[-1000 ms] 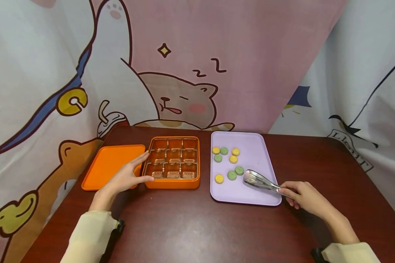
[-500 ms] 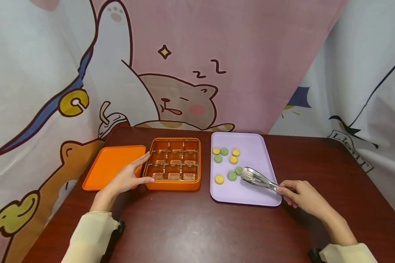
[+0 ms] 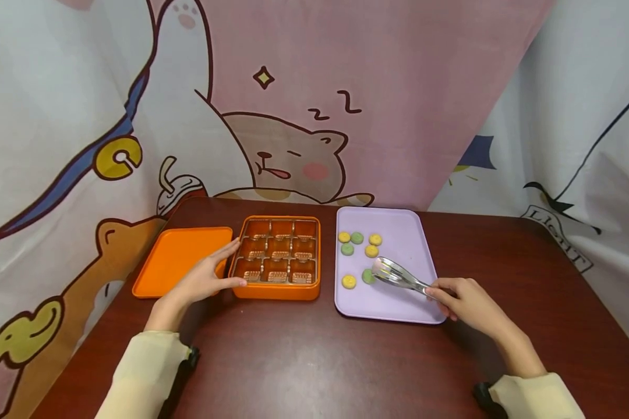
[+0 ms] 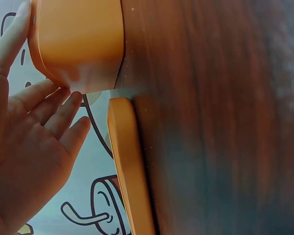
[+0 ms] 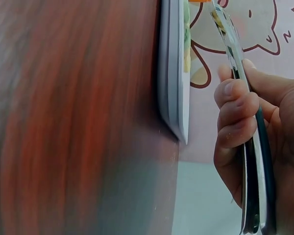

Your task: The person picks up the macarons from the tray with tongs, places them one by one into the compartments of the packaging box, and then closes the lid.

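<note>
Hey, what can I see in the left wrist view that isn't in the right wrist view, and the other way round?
Only the left wrist view shows the left hand, its fingers at the orange box, and the flat orange lid.

Only the right wrist view shows the right hand gripping metal tongs, and the purple tray seen edge-on. An orange sliver at its top is too small to identify.

Both show the dark wooden table and the cartoon-print cloth.
</note>
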A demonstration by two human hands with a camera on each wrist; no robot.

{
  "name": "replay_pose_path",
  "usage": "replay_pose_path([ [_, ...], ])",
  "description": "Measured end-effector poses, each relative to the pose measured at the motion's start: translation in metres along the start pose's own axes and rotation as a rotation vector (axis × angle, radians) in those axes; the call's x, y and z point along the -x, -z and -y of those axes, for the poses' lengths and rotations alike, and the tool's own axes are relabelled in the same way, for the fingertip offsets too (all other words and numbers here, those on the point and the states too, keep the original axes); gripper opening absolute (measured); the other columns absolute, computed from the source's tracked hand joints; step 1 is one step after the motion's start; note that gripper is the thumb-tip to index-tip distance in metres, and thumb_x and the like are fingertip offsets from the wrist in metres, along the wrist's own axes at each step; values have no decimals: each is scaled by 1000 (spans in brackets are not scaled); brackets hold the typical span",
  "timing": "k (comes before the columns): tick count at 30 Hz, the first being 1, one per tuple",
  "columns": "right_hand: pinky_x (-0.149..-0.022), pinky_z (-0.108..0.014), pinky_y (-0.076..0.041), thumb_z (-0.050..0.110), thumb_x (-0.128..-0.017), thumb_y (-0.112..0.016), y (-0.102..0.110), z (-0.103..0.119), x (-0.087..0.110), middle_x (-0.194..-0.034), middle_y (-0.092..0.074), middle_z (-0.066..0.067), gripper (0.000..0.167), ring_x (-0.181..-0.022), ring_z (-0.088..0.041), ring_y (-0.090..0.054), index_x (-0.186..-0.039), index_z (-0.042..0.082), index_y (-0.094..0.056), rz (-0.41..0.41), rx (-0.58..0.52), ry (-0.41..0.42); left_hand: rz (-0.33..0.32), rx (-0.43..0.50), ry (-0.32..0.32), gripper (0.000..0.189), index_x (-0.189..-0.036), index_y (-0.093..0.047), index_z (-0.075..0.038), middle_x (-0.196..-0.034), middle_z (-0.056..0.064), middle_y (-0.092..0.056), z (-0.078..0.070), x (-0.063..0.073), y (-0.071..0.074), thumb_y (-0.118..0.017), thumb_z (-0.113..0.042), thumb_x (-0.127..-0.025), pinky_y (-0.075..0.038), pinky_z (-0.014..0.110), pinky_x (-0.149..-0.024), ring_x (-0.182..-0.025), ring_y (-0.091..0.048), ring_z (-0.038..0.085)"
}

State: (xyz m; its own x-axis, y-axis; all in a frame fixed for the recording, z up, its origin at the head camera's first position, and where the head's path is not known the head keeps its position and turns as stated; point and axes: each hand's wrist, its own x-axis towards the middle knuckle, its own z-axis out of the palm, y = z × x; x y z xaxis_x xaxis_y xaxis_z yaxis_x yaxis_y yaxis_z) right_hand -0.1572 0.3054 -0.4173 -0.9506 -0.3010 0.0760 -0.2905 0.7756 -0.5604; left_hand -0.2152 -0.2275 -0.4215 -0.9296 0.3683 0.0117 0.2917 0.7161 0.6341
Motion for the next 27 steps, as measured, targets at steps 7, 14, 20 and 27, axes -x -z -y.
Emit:
replay_pose_path([
  [7,-45,-21,-35,29,-97,-65,-4,10,-10,-55,-47,9,22,-48,-1,-40,-82,13,-68,3,-6,-18,-8,-3,-9,95,-159,-26,-9,-166,16,-20,-1,-1,2,-76,-43,-86,-26,68,-115,-149,-25,46],
  [14,-44,-21,-35,27,-97,-65,-10,15,-14,-56,-47,9,21,-48,-1,-40,-82,11,-68,3,-18,-17,9,-9,6,95,-159,-25,-11,-167,13,-19,0,-1,1,-77,-42,-85,-26,67,-116,-150,-24,44],
  [20,-45,-22,-34,29,-98,-64,-13,21,-19,-56,-47,9,24,-48,-2,-39,-82,12,-68,5,-18,-19,14,-13,7,96,-159,-25,-10,-167,15,-20,-2,0,1,-77,-42,-85,-27,68,-115,-150,-24,45],
  [27,-46,-21,-35,26,-97,-65,-17,31,-26,-55,-47,10,22,-47,-2,-41,-81,11,-68,8,-20,-4,14,-7,5,93,-159,-25,-11,-167,13,-19,-4,1,2,-76,-40,-87,-25,68,-115,-150,-23,45],
])
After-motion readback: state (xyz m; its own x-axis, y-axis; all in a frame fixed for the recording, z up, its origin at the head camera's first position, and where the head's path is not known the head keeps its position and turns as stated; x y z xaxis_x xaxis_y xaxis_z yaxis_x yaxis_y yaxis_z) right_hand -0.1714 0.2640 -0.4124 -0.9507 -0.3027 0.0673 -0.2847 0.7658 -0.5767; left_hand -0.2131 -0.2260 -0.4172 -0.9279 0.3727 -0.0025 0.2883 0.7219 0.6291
